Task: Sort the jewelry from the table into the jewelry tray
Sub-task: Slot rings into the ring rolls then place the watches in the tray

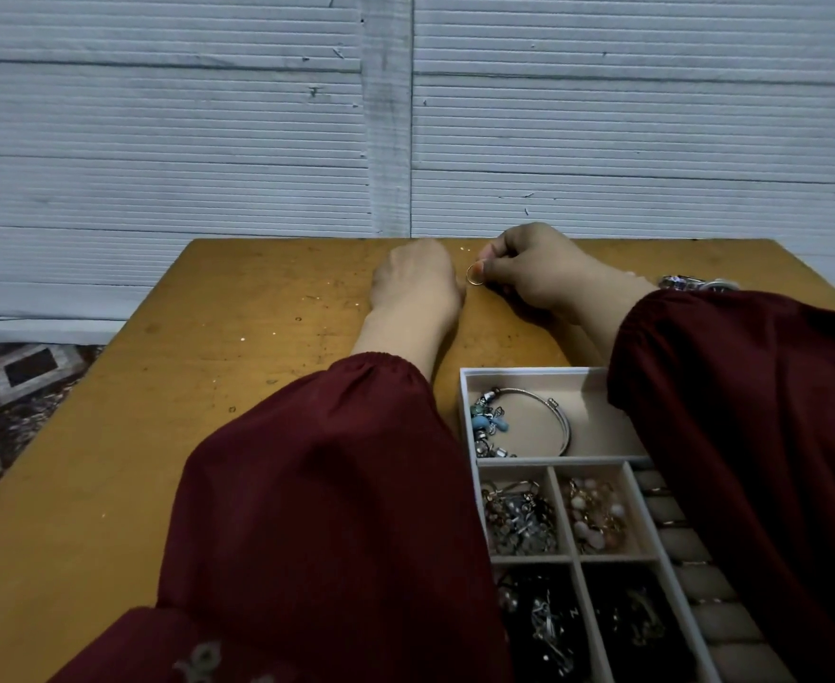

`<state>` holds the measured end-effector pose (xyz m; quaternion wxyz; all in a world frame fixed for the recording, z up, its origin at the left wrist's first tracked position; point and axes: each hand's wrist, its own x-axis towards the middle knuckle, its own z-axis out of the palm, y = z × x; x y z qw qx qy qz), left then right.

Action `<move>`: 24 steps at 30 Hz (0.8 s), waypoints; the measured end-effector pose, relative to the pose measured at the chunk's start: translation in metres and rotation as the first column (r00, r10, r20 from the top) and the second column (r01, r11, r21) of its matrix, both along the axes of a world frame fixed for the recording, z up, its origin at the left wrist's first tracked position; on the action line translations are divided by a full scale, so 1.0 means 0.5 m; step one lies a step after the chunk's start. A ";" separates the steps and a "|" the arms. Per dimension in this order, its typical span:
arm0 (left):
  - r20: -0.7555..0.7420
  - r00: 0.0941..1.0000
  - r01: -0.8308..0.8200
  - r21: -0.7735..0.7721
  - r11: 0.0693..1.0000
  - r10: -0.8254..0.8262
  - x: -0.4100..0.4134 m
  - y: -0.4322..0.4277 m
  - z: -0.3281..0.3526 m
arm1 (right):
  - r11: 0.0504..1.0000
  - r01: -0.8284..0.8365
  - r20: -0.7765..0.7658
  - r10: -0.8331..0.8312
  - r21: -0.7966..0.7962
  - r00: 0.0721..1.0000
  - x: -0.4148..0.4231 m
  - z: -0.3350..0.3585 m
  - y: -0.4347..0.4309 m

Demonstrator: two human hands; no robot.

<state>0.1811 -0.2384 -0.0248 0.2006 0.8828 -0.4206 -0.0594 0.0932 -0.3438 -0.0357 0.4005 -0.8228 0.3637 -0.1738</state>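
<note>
My right hand [534,268] pinches a thin gold ring [473,276] between thumb and fingertips, just above the far part of the wooden table [169,411]. My left hand [415,278] lies beside it on the left, back up, fingers curled away from view; whether it holds anything is hidden. The white jewelry tray [467,411] sits near me on the right, partly under my right sleeve. Its far compartment holds a silver charm bracelet [519,421] with blue charms. Smaller compartments hold tangled chains and beaded pieces.
A small pile of silver jewelry [696,283] lies on the table beyond my right sleeve. Ring rolls [701,584] run along the tray's right side. A ribbed grey wall stands right behind the table. Patterned floor shows at left.
</note>
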 end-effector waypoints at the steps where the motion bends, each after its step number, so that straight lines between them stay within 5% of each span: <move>1: -0.026 1.000 -0.003 0.003 1.000 0.003 0.004 -0.002 -0.001 | 1.000 0.000 0.001 0.000 0.001 1.000 -0.001 0.000 0.000; 7: -0.132 0.991 0.020 -0.068 0.997 -0.028 0.020 -0.006 -0.014 | 1.000 0.002 0.009 -0.002 -0.004 1.000 -0.003 0.000 0.003; 14: -0.294 0.947 0.019 -0.361 0.932 -0.133 0.039 0.014 -0.038 | 1.000 0.002 0.000 -0.002 0.029 1.000 -0.005 0.008 0.013; 19: -0.513 0.816 -0.118 -0.599 0.792 -0.267 0.028 0.042 -0.039 | 0.991 0.019 -0.023 -0.016 0.132 1.000 -0.007 0.028 0.021; 24: -0.638 0.693 -0.228 -0.635 0.738 -0.335 -0.003 0.076 -0.024 | 0.948 0.037 0.097 -0.071 0.315 0.993 -0.036 0.048 0.048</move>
